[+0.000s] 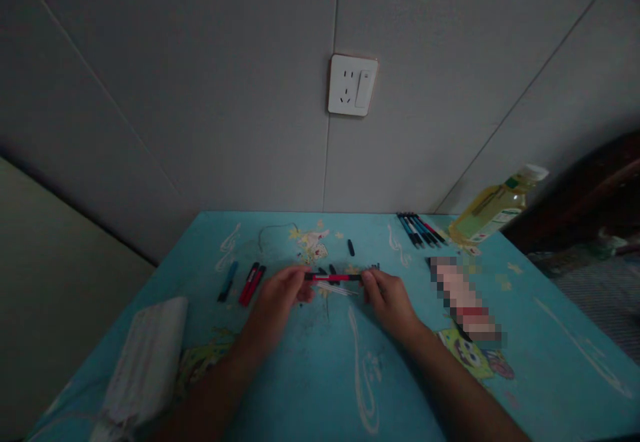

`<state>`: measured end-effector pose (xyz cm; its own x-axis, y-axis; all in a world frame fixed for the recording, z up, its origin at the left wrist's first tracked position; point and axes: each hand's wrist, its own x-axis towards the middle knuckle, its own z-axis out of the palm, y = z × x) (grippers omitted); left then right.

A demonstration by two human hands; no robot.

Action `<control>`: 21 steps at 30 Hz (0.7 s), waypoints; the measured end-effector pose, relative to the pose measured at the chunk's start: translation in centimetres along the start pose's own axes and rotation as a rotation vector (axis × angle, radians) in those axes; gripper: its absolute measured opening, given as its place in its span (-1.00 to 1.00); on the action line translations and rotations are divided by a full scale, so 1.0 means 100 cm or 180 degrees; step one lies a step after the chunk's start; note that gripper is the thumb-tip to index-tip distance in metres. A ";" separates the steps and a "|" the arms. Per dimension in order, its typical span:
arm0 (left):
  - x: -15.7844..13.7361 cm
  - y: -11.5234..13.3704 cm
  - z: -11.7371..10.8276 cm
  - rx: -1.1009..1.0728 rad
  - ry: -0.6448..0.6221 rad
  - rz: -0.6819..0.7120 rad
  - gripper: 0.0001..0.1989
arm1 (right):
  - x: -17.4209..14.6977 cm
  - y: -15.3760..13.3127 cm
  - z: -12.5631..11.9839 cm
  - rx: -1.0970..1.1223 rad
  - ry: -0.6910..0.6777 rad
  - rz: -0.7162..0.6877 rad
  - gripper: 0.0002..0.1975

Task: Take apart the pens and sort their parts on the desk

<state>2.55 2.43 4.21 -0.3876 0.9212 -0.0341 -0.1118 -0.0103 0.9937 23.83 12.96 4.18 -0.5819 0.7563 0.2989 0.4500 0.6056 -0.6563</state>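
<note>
A red pen with black ends (pixel 337 277) lies level between my two hands, just above the table. Its left end is pinched in the fingers of my left hand (pixel 284 290). The fingers of my right hand (pixel 387 293) close on its right end. Below and behind the pen are several thin white sticks that look like refills (pixel 336 289), together with small dark pieces. A dark pen cap (pixel 351 247) lies farther back. Left of my left hand rest two red pen barrels (pixel 252 285) and a blue pen barrel (pixel 229 282).
Several finished-looking pens (pixel 420 230) lie in a row at the back right, beside a bottle of yellow liquid (pixel 493 209). A blurred-out flat item (pixel 465 299) is right of my right hand. A white box-like object with a cord (pixel 147 355) sits at left on the blue patterned table (pixel 320 389).
</note>
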 end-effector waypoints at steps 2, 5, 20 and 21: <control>0.002 0.002 0.002 -0.0934 -0.0131 -0.0346 -0.66 | 0.001 0.002 0.000 0.0094 0.0044 0.0121 -0.60; 0.001 0.002 0.008 -0.1366 -0.0185 -0.0316 -0.69 | 0.000 0.000 0.003 0.0158 -0.0100 0.0089 -0.59; 0.005 -0.001 0.000 -0.1209 0.0757 0.0086 -0.61 | 0.006 0.016 -0.010 -0.0829 0.0273 0.0022 -0.76; 0.005 -0.002 0.000 -0.1194 0.0754 0.0085 -0.63 | 0.008 0.021 -0.013 -0.0988 0.0345 0.0069 -0.76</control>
<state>2.35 2.92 4.02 -0.5890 0.8045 -0.0760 -0.4063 -0.2135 0.8884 25.16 15.20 3.90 -0.5018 0.7817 0.3702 0.6562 0.6229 -0.4259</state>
